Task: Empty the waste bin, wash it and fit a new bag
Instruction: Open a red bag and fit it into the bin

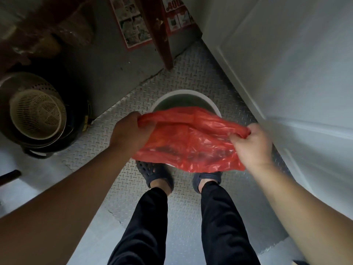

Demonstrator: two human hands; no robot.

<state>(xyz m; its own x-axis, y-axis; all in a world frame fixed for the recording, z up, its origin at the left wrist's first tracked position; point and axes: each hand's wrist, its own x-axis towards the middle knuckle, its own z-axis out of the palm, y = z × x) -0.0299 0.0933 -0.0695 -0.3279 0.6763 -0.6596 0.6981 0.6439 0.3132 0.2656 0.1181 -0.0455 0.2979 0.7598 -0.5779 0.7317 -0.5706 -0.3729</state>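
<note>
A round white waste bin [172, 95] stands on the floor just in front of my feet, its dark inside showing at the far half. Stretched above it is a red plastic bag [193, 142], which hides the bin's near half. My left hand [128, 131] grips the bag's left edge, fingers curled into the plastic. My right hand [252, 144] grips the bag's right edge in a closed fist. The bag hangs slack between both hands.
The floor is grey checker-plate [183, 73]. A white door [286, 64] stands close on the right. At the left sits a dark pot holding cream perforated baskets [38, 113]. A red-brown wooden leg [162, 39] and printed posters [131, 22] are at the back.
</note>
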